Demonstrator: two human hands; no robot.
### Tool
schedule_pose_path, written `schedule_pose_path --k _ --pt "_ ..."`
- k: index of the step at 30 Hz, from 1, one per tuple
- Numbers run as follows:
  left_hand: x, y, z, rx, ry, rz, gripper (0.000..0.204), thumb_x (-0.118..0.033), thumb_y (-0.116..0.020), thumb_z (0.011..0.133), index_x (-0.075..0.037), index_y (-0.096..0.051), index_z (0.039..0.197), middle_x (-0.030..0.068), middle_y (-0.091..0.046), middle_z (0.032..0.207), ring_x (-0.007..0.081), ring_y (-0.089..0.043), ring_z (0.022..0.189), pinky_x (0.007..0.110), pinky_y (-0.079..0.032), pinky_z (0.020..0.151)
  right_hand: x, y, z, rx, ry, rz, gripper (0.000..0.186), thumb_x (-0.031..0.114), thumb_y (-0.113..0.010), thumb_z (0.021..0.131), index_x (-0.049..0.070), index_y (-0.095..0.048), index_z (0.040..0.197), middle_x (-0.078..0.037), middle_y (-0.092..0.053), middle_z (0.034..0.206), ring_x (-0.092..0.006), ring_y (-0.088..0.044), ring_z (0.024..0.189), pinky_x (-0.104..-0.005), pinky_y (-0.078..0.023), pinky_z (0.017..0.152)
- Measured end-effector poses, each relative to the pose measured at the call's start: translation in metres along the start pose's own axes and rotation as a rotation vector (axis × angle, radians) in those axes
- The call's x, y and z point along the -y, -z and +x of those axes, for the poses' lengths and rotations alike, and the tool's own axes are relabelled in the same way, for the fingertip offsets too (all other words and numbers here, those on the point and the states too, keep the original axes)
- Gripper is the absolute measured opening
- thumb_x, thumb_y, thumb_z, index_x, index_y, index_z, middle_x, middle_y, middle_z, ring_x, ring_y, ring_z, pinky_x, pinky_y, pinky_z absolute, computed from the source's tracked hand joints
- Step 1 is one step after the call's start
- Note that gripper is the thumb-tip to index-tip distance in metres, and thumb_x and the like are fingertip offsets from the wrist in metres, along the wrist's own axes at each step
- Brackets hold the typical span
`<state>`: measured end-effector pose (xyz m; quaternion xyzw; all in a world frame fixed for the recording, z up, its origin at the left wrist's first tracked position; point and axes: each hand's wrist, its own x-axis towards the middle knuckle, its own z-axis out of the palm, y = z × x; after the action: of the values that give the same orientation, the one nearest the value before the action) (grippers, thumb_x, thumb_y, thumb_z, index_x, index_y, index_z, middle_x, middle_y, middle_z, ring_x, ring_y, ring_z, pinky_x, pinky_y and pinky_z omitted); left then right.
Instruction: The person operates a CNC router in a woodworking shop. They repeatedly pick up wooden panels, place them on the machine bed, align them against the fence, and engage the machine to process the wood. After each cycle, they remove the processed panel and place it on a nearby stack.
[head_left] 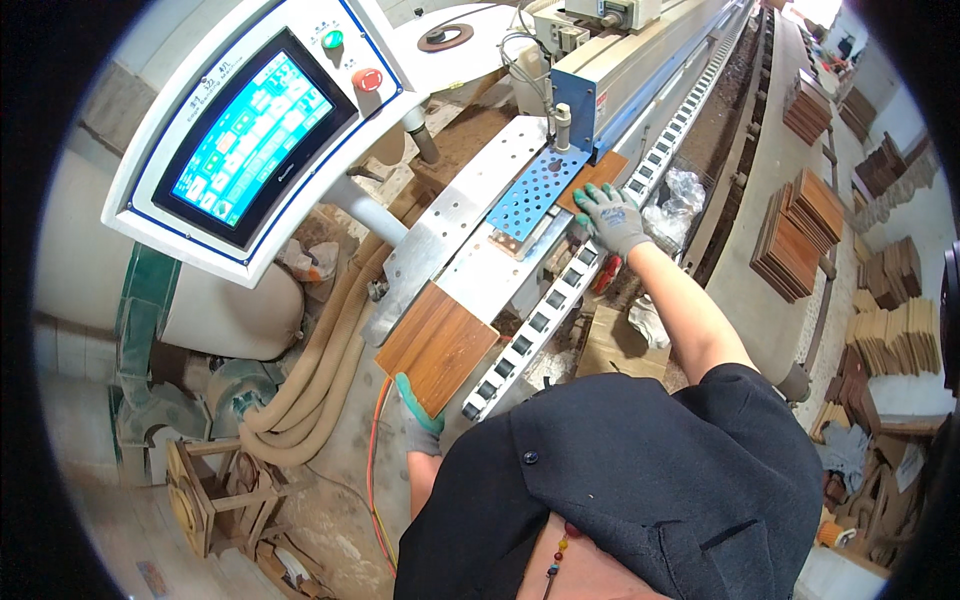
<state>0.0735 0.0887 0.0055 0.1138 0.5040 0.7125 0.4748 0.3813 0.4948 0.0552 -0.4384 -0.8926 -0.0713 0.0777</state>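
Tabletop [470,290], board [440,345] seemingly against left fingers [416,406]

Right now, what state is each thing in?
Near board: lying flat
Far board: flat, partly covered
Left hand: at near board's edge, grip unclear
Right hand: palm down on far board, fingers spread
Screen: lit
Red button: pressed or not, can't tell
Plastic bag: crumpled

Gloved hands [614,222] well apart
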Motion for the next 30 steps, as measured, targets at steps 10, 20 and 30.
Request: schedule_pose_path --k 10,20,30 --pt "0.006 0.008 0.006 -0.081 0.074 -0.081 0.072 -0.064 -0.053 0.098 -0.014 -0.044 0.149 0.011 -0.061 0.138 0.0288 -0.063 0.12 0.043 -0.054 0.097 0.053 0.027 -0.005 -0.015 -0.308 0.636 0.037 0.033 -0.062 0.094 0.017 -0.067 0.127 -0.014 -0.071 0.121 -0.0331 -0.069 0.108 -0.0427 -0.056 0.09" --pt "0.017 0.021 0.016 0.297 -0.615 0.859 0.068 -0.061 -0.038 0.105 -0.012 -0.04 0.152 0.0108 -0.052 0.15 0.0287 -0.056 0.132 0.045 -0.048 0.108 0.198 0.063 -0.086 0.608 -0.01 1.072 0.065 0.024 -0.059 0.097 0.009 -0.037 0.157 -0.013 -0.069 0.103 -0.0189 -0.065 0.088 -0.0351 -0.052 0.082" --pt "0.017 0.014 0.007 0.05 0.065 -0.193 0.067 -0.055 -0.051 0.102 -0.01 -0.043 0.151 0.0095 -0.055 0.147 0.0292 -0.058 0.13 0.046 -0.049 0.107 0.181 0.043 -0.084 0.532 -0.394 1.648 0.048 0.004 -0.052 0.095 0.001 -0.054 0.144 -0.005 -0.069 0.093 -0.0121 -0.064 0.062 -0.0287 -0.053 0.058"
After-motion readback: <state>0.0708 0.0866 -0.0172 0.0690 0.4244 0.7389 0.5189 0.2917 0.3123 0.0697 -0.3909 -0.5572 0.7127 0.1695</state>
